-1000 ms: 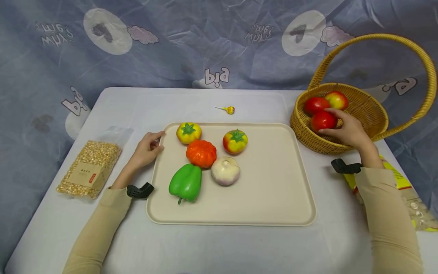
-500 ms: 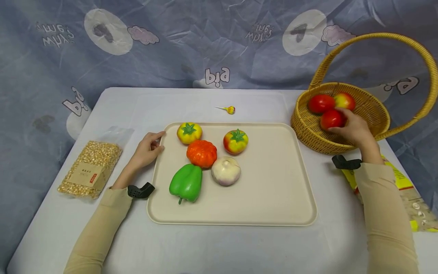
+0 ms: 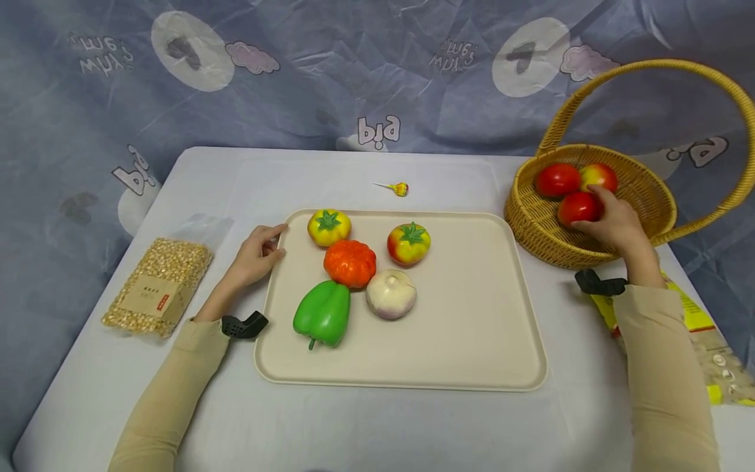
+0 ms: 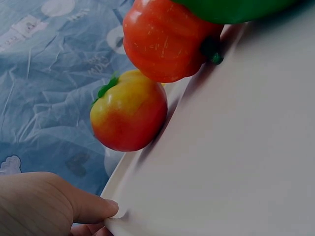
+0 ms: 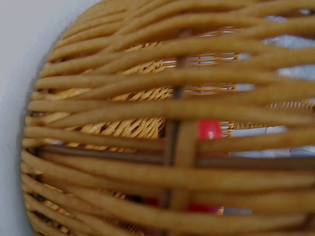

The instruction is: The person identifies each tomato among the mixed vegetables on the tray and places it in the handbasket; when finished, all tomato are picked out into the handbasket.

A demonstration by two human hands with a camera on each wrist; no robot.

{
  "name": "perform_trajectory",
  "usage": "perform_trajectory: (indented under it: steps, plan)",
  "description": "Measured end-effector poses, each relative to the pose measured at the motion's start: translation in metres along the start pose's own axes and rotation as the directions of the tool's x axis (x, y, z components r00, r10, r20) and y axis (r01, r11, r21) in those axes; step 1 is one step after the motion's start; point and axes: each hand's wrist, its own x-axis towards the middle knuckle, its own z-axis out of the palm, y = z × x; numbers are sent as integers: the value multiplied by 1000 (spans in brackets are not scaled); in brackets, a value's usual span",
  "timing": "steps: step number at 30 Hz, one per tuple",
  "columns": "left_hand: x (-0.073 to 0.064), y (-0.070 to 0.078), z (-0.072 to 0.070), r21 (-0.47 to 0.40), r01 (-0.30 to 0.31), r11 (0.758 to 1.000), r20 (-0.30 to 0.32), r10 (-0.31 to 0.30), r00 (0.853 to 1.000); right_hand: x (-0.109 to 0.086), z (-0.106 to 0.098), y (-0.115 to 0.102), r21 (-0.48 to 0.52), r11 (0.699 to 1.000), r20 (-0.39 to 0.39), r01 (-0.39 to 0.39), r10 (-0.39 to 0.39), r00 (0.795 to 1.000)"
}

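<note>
My left hand (image 3: 253,257) pinches the beige tray (image 3: 472,328) at its left rim near the far corner; in the left wrist view the thumb (image 4: 101,207) lies on top of the rim. My right hand (image 3: 616,223) is inside the wicker basket (image 3: 531,239), thumb and fingers around a glossy red round fruit (image 3: 578,208). Beside that fruit lie another red one (image 3: 557,180) and a red-yellow one (image 3: 600,176). The right wrist view shows mostly the basket's woven side (image 5: 147,177), with bits of red through the gaps; the hand is hidden there.
The tray holds a green bell pepper (image 3: 323,313), a ribbed orange-red pumpkin (image 3: 350,264), a garlic bulb (image 3: 391,294) and two yellow-red fruits with leafy tops, one at right (image 3: 409,244). A lollipop (image 3: 398,189), a corn-kernel bag (image 3: 159,285) and a yellow-edged bag (image 3: 698,321) lie around it.
My right hand and the red round fruit have shifted a little right within the basket, and the two other fruits there have shifted right too. The left hand keeps its hold on the tray.
</note>
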Motion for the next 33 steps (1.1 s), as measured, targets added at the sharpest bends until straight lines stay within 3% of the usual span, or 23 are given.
perform_trajectory:
  steps: [6,9,14,18,22,27,30,33]
  plan:
    - [0,0,0,-11,-6,1000,7,6,1000,-13,-6,-7,23,999,-7,-46,46,999]
    - [1,1,0,-12,-6,1000,12,6,1000,-21,-8,-11,30,999,-34,-34,35,999]
    - [1,0,-1,-11,-16,1000,7,16,1000,-32,-7,-18,85,996,-138,22,-10,990]
    - [1,0,-1,-14,-9,1000,6,9,1000,-41,-3,-26,114,993,-262,33,-2,965]
    - [1,0,-1,-16,1,1000,8,0,1000,-49,4,-36,151,986,-410,66,1,912]
    - [1,-2,0,-18,4,1000,7,-4,1000,-53,17,-53,225,962,-598,155,11,801]
    - [1,-1,0,-17,5,1000,5,-5,1000,-55,24,-62,243,940,-669,240,-17,743]
    - [1,-1,-1,-17,11,1000,10,-11,1000,-57,29,-70,242,921,-704,304,-49,709]
